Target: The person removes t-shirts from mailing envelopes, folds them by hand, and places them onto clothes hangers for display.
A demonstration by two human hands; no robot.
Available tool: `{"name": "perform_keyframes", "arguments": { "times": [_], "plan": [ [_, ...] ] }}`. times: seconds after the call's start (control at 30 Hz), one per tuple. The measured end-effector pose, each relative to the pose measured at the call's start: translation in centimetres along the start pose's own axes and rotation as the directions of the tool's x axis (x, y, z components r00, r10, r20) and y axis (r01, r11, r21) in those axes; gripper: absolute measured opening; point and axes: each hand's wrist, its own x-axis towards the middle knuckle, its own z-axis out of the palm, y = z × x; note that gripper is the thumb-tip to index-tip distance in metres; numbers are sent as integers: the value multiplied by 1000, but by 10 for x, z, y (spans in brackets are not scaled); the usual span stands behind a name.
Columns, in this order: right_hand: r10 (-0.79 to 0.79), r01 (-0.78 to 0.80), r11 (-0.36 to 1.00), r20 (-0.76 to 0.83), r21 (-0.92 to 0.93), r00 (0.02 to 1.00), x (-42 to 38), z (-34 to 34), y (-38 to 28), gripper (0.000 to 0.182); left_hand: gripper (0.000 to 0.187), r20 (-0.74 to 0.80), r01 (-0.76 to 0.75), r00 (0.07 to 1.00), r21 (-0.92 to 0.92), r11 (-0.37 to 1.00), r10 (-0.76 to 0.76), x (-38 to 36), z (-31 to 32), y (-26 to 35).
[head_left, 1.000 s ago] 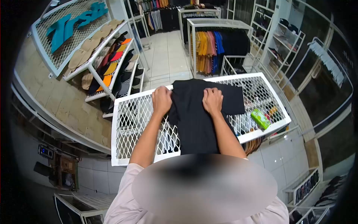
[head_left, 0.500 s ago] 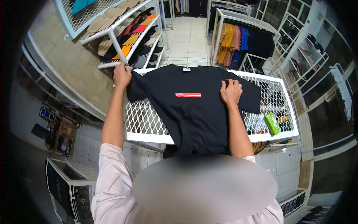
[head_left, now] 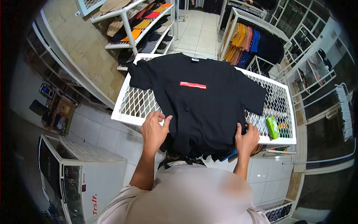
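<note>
A black T-shirt [head_left: 209,108] lies spread on a white mesh-topped table [head_left: 123,117], its collar at the far side and its lower part hanging over the near edge. It has a red printed strip [head_left: 192,85] on the chest and a pale neck label. My left hand [head_left: 154,130] is open beside the shirt's left side, over the table's near edge, thumb apart from the curled fingers. At the shirt's lower right side is my right hand [head_left: 247,139], its thumb by the fabric edge and its fingers apart. Neither hand visibly grips cloth.
A green packet [head_left: 273,127] lies on the mesh at the right. Racks of caps [head_left: 141,24] stand beyond the table's left end. Hanging clothes [head_left: 242,41] are behind at the right. A white cabinet [head_left: 104,186] stands at the lower left.
My left hand has left the left sleeve and come down toward the near edge. My right hand has moved down from the chest to the lower right side. The left sleeve now lies flatter.
</note>
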Motion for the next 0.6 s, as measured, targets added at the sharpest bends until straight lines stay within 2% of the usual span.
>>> {"name": "perform_keyframes", "arguments": {
  "times": [0.03,0.1,0.13,0.17,0.2,0.23,0.3,0.37,0.4,0.47,0.5,0.57,0.6],
  "plan": [
    [15,-15,1000,-10,2,1000,2,-1,1,33,26,2,-18,1000,-1,1000,18,2,1,2],
    [3,-13,996,114,85,994,10,-6,3,22,26,109,78,992,-83,994,-69,5,-1,5],
    [-53,47,992,43,117,998,11,-3,7,16,26,104,122,990,-283,951,-96,5,4,-6],
    [-41,36,992,36,118,999,14,-1,11,16,25,136,150,986,-512,846,-93,9,11,-30],
    [41,-55,960,56,275,998,17,0,16,18,20,187,278,961,-679,680,-205,12,-6,-28],
    [118,-144,895,88,422,989,19,0,21,19,18,128,246,968,-653,717,-216,15,-19,-47],
    [165,-210,828,133,520,977,22,-9,27,24,22,-16,284,909,-710,644,-417,20,-38,-56],
    [153,-305,687,279,660,948,26,-2,40,23,23,95,401,879,-676,618,-467,15,-52,-69],
    [157,-309,686,281,659,947,26,6,44,23,23,97,402,880,-674,620,-466,10,-52,-69],
    [130,-399,507,390,764,912,31,20,49,21,30,101,408,907,-440,800,-408,3,-48,-68],
    [121,-392,509,387,767,914,36,18,45,21,30,95,408,907,-445,797,-411,3,-50,-63],
    [164,-512,349,487,785,858,42,14,33,25,38,230,471,878,-255,845,-420,0,-59,-52],
    [175,-447,543,426,710,888,47,-9,13,34,41,273,423,904,-464,778,-329,-2,-58,-54]
  ]
}}
